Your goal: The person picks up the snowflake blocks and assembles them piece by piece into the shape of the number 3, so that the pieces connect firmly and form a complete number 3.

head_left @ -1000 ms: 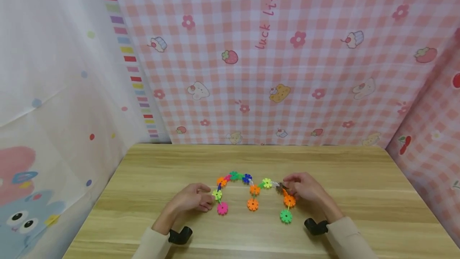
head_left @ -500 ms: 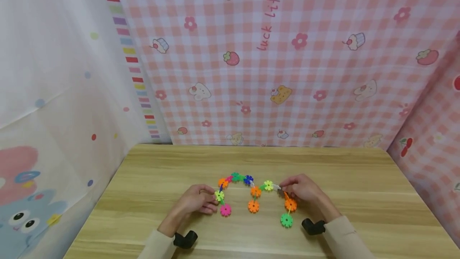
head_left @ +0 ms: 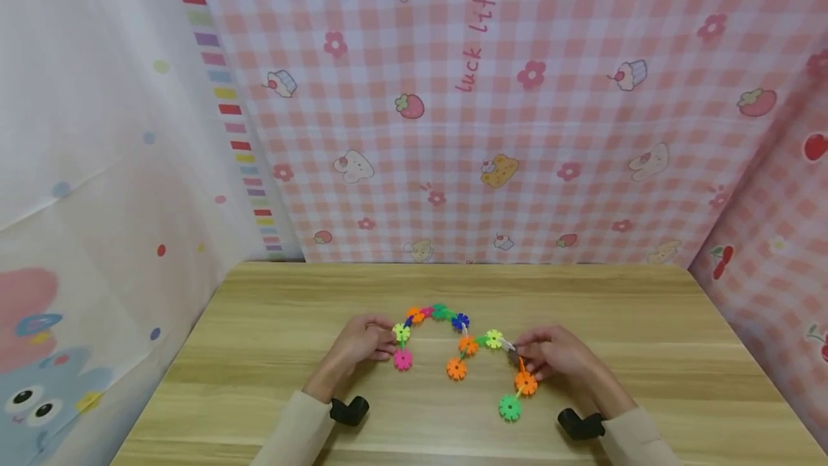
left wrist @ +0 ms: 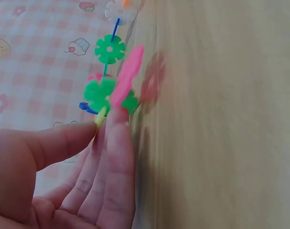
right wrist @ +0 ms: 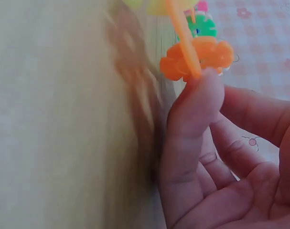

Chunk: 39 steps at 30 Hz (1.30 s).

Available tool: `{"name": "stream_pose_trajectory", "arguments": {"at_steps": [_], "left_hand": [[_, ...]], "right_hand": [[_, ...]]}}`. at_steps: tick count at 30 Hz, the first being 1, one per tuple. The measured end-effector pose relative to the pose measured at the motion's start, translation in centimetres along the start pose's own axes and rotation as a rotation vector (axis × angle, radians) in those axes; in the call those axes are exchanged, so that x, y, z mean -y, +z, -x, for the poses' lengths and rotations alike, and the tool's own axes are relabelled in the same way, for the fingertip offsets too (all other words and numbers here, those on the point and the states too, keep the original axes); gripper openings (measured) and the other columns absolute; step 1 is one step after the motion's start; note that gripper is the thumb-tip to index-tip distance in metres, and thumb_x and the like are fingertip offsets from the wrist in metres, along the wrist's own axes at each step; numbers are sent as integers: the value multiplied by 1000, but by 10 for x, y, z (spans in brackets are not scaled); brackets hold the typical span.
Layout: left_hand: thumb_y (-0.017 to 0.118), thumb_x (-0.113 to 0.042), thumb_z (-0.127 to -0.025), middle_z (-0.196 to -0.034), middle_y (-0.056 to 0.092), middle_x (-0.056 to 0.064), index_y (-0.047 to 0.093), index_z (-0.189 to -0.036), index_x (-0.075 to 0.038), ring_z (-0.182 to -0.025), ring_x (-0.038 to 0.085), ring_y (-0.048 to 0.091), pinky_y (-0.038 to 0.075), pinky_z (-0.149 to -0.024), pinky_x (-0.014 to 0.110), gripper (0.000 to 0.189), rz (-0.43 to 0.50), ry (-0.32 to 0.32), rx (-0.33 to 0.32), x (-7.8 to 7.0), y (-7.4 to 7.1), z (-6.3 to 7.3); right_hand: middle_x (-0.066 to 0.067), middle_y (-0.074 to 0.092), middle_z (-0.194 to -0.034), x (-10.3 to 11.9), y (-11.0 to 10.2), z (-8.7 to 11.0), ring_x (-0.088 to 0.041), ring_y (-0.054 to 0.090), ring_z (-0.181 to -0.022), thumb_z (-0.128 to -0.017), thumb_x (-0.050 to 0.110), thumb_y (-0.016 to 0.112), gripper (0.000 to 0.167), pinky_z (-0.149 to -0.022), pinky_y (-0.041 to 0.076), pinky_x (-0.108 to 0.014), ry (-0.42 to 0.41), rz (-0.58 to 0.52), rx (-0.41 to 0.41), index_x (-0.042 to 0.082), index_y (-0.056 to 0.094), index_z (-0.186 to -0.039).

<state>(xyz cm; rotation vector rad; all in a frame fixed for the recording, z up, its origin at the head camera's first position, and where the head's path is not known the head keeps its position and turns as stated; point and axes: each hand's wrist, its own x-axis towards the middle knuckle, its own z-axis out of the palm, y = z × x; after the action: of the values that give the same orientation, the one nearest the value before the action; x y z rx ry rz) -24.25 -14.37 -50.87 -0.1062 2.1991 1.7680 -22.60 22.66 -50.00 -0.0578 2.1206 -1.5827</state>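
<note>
A chain of colourful snowflake discs, notched and slotted into one another, arches between my hands in the head view. My left hand (head_left: 359, 342) pinches the yellow-green disc (head_left: 401, 333) at its left side. From that disc hangs a pink disc (head_left: 403, 359), seen nearly edge-on as a pink disc (left wrist: 128, 76) in the left wrist view. Over on the right, my right hand (head_left: 558, 355) pinches a dark brown disc (head_left: 514, 355), mostly hidden by the fingers. Below it hang an orange disc (head_left: 526, 382) and a green disc (head_left: 509, 408). Another orange disc (head_left: 456, 369) dangles mid-chain.
The wood-grain table (head_left: 291, 293) runs back to a pink checked cloth (head_left: 491, 128). A pale printed cloth (head_left: 129, 164) hangs on the left, another pink cloth (head_left: 776, 236) on the right. Black wrist mounts (head_left: 350, 410) sit below both hands.
My left hand has moved right and slightly away, carrying the yellow-green end of the chain along. My right hand has come slightly nearer, and the right-hand green disc now hangs closer to me.
</note>
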Motion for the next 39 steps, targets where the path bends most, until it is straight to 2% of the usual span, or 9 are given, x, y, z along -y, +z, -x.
{"name": "stream_pose_trajectory", "arguments": {"at_steps": [4,7,15,19,28,34,39], "left_hand": [[62,-6,-92,-94,72,12,62,-117,4,-76,17,70,59,-68,30,27,9,20,-47,-5,7,-13],[63,-6,-92,-98,72,13,61,-120,4,-78,16,69,59,-69,31,30,32,37,-58,-9,14,-21],[63,-5,-93,-124,64,19,50,-139,0,-93,20,68,58,-81,36,48,91,51,27,-20,26,-35],[64,-6,-93,-132,60,21,46,-144,-2,-102,22,67,57,-86,37,54,103,69,35,-23,32,-43],[61,-7,-96,-140,54,22,37,-150,-6,-118,31,61,52,-98,40,60,136,90,49,-25,42,-53],[60,-5,-95,-140,53,25,36,-151,-2,-117,31,61,50,-100,38,61,183,107,40,-23,44,-58],[57,-6,-97,-142,50,26,33,-152,-1,-121,32,59,49,-102,38,60,217,111,50,-22,43,-58]], "right_hand": [[-7,65,-85,-5,1,7,-15,63,-69,-97,9,57,27,-62,58,-29,8,-69,26,-10,58,-117],[-8,64,-86,-8,3,13,-15,65,-71,-97,8,57,29,-64,59,-30,11,-140,46,-12,56,-118],[-9,67,-90,-11,12,26,-16,67,-78,-96,4,56,24,-73,60,-31,19,-292,34,-11,56,-115],[-10,69,-92,-14,17,30,-17,69,-80,-95,2,57,18,-77,60,-34,9,-342,43,-8,57,-110],[-16,73,-97,-19,34,33,-21,73,-83,-90,-4,62,20,-80,59,-34,9,-427,88,-9,60,-109],[-18,72,-100,-19,50,35,-23,73,-89,-89,-7,62,22,-86,57,-33,17,-512,54,-13,59,-110],[-18,71,-102,-16,62,36,-21,72,-92,-90,-8,60,30,-89,56,-33,-4,-534,10,-20,51,-116]]}}
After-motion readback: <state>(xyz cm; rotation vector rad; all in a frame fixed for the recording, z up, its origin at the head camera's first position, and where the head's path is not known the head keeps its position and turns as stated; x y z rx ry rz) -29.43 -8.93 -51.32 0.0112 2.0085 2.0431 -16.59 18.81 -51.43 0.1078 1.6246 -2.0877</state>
